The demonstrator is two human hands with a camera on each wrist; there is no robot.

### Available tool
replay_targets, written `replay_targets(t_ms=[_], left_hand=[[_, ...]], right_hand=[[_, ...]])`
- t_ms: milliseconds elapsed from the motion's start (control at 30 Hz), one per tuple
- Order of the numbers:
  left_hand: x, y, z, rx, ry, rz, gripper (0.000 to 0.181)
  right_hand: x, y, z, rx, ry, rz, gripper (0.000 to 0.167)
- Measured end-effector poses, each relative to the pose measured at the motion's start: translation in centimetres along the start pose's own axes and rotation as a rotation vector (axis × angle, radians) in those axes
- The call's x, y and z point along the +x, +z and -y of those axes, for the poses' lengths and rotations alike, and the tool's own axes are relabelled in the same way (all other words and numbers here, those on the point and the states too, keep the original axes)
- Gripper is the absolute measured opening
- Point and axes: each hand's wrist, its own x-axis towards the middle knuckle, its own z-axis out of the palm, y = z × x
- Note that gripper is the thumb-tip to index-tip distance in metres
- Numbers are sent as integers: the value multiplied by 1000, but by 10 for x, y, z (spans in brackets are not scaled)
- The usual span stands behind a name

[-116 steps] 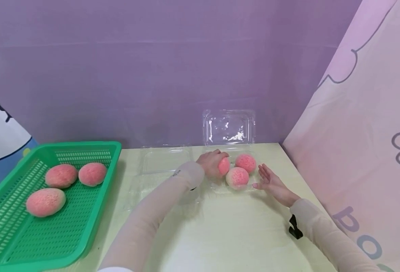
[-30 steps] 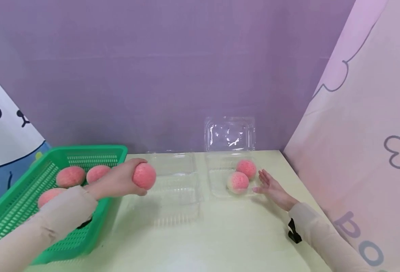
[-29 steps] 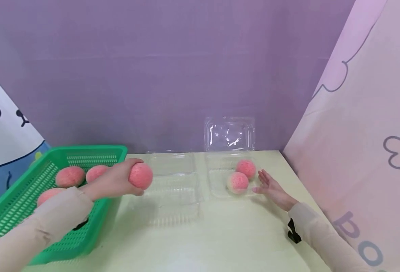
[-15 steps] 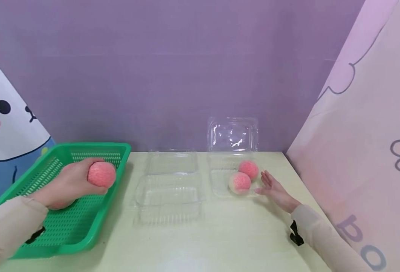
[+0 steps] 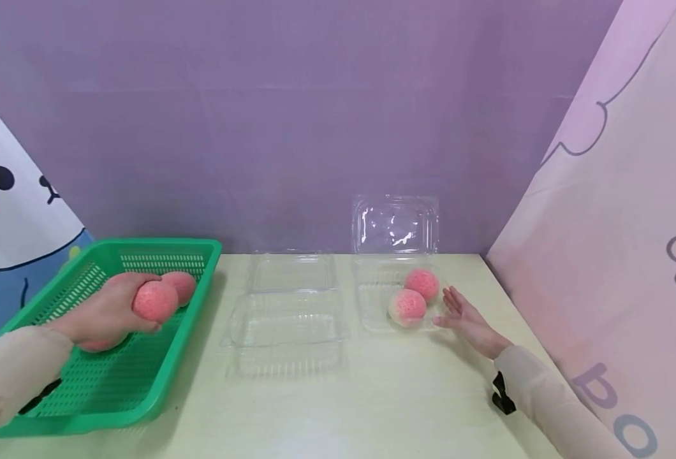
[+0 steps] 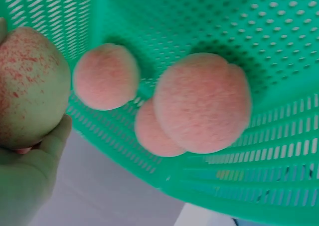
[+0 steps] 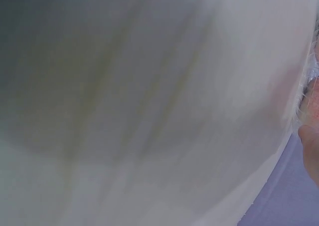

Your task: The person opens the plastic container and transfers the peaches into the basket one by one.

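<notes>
My left hand (image 5: 108, 311) grips a pink peach (image 5: 155, 301) over the green basket (image 5: 160, 382). The left wrist view shows that peach's pale, red-speckled side, with the thumb curled under it. Three other peaches lie in the basket; the rightmost peach (image 5: 182, 287) is beside the held one, and my hand partly covers the others. The right clear plastic container (image 5: 367, 312) stands with its lid up and holds two peaches (image 5: 408, 308), which touch each other. Beside it, my right hand (image 5: 467, 322) rests with fingers extended, near the container's right side and holding nothing.
A second clear plastic container (image 5: 286, 325) lies opened flat between the basket and the right container. Purple cloth (image 5: 292, 127) hangs behind the table (image 5: 315, 414). A patterned pink cloth (image 5: 613, 255) closes off the right side.
My left hand has taken a peach out of the right container and carried it left, then lowered it over the basket. The right hand has stayed beside the container.
</notes>
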Motion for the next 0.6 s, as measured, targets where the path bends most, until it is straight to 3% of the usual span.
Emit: replay_targets(t_ms=[267, 600], left_hand=[[4, 11, 20, 19, 47, 25, 79], [4, 28, 38, -45, -23, 110, 78]], right_hand=[[-3, -2, 4, -33, 0, -1, 97], [-3, 1, 6, -30, 7, 9, 95]])
